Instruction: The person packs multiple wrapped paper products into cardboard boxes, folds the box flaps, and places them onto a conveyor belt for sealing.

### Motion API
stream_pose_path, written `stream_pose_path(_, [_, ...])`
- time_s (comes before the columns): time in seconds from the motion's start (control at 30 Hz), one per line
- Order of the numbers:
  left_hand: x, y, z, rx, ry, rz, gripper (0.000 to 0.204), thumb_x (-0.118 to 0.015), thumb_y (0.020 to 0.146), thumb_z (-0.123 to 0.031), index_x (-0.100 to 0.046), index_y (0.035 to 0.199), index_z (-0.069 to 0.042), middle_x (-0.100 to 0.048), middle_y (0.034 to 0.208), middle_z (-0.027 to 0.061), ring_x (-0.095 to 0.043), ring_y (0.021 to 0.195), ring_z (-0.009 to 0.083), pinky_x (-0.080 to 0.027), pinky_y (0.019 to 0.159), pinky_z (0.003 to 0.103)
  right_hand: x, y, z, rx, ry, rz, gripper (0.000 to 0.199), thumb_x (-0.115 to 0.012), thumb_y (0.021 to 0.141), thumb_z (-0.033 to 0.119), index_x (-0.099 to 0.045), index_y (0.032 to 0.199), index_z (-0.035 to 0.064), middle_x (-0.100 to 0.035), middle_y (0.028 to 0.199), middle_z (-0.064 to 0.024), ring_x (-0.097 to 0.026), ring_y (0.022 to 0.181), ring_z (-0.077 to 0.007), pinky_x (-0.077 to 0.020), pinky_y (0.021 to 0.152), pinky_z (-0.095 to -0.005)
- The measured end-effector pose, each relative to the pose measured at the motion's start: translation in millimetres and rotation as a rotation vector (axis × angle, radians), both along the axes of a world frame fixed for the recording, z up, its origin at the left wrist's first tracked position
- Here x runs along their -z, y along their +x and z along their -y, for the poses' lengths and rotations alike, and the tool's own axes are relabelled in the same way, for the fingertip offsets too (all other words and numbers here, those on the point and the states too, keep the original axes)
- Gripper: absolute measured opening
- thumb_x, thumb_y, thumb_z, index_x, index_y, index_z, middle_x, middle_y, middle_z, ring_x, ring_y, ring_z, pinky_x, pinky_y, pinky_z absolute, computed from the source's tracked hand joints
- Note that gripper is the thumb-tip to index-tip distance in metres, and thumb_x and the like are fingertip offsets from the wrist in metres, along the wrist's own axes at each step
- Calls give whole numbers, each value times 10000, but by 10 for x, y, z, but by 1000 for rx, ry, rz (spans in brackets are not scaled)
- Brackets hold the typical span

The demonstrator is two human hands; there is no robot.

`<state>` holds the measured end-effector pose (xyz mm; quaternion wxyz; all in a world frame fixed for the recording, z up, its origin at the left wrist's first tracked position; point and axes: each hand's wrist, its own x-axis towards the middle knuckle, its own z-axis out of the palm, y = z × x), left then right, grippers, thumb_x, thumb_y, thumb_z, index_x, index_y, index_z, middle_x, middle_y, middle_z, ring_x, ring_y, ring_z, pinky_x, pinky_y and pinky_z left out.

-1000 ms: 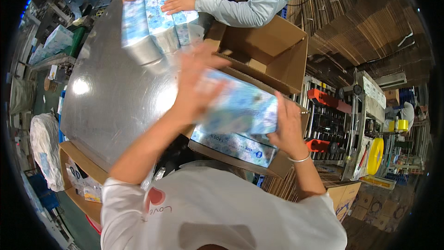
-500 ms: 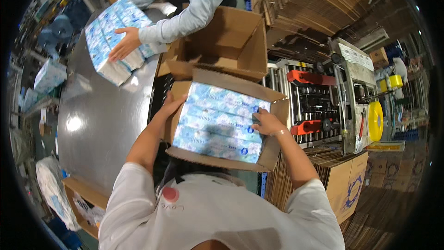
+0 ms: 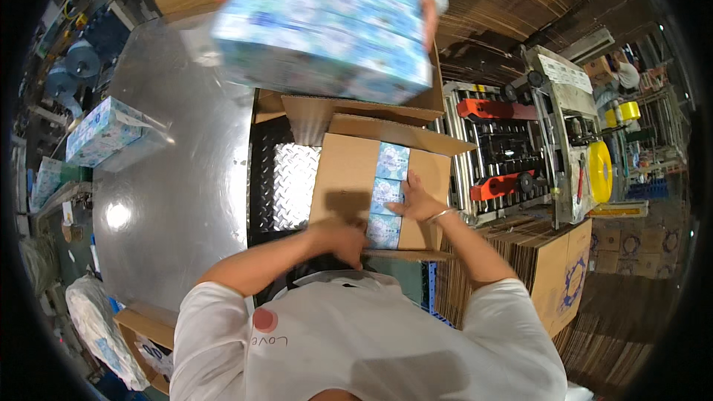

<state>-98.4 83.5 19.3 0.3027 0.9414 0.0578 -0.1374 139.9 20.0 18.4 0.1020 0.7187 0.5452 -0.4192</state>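
Head view: looking down, every spot goes by the front box (image 3: 401, 135), biggest stuff first.
Metal table (image 3: 171, 178): left of the front box, with a shiny tread plate (image 3: 293, 186) between them.
Back box (image 3: 312, 119): just beyond the front box's far side.
Front box: long axis runs left to right, sits right ahead of both hands.
Blue bundle (image 3: 327, 37): kinda blurry, up past the front box's far side, a co-worker's hand (image 3: 429, 22) at its right end.
Left flap (image 3: 345, 178): folded in over the front box's left part.
Right flap (image 3: 420, 235): folded in over the right part, so a slot runs far to near between the two.
Near flap (image 3: 408, 255): sticks out along the front box's near edge, long axis left to right; left hand's the closer one.
Blue packs (image 3: 391, 160): three showing inside the front box, lined up down that slot.
Left hand (image 3: 343, 241): front box's near edge, by the left flap's corner; curled and blurred, can't tell if it's grasping.
Right hand (image 3: 420, 203): fingers spread, gripping nothing, at the right flap's inner edge beside the packs.
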Motion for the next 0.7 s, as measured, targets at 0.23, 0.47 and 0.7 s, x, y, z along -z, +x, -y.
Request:
stream_pose_path(0.23, [329, 255, -716, -647, 36, 82, 1170, -811, 451, -451, -208, 1371, -56, -142, 1435, 173, -118, 1330, 339, -167, 1013, 590, -819, 782, -687, 585, 947, 324, 387, -483, 868, 282, -544, 1044, -56, -564, 1020, -256, -537, 959, -361, -409, 829, -400])
stream_pose_path(0.47, [675, 344, -547, -1117, -764, 519, 770, -592, 800, -201, -127, 1357, 57, -337, 1322, 207, -375, 1186, 281, -236, 1025, 324, 575, 175, 803, 355, 802, 541, 520, -464, 865, 269, -343, 1257, -50, -333, 1311, -258, -345, 1133, -434, -230, 973, -508])
stream_pose_path(0.7, [819, 788, 350, -1346, -564, 709, 636, -451, 894, -133, -69, 1369, 53, -203, 1395, 201, -273, 1252, 266, -218, 1026, 340, 823, 1394, 102, 583, 929, 441, 431, -500, 846, 246, -455, 1153, -53, -542, 1034, -214, -490, 945, -379, -384, 869, -430])
